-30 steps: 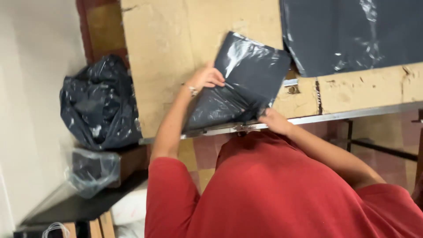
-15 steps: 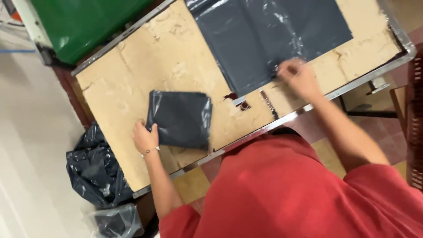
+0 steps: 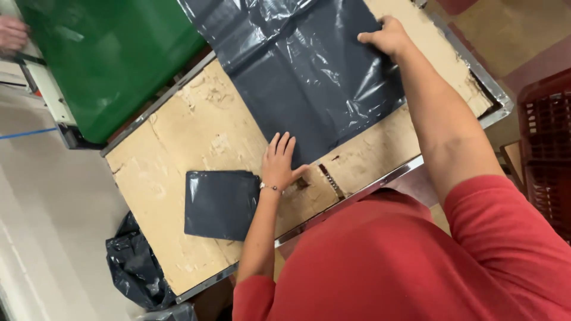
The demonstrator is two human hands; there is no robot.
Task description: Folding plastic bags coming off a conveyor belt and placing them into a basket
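From the head camera we look down on a worn table (image 3: 196, 128) covered with scuffed beige board and edged with a metal rim. A large dark grey plastic sheet (image 3: 315, 77) lies spread flat over the far part of the table. Our left hand (image 3: 279, 161) rests on the near edge of this sheet with open fingers pressed flat, so it grasps nothing. Our right hand (image 3: 389, 37) lies on the far right edge of the same sheet; the fingers bend over the edge, but we cannot tell if they really pinch it. Just beside the left wrist, a folded dark grey bag (image 3: 221, 204) lies flat on the board, apart from the big sheet. A green plastic sheet (image 3: 113, 59) covers the next surface, and another person's hand (image 3: 12, 32) shows at the upper left corner. A black bag (image 3: 137, 267) sits on the floor under the table edge.
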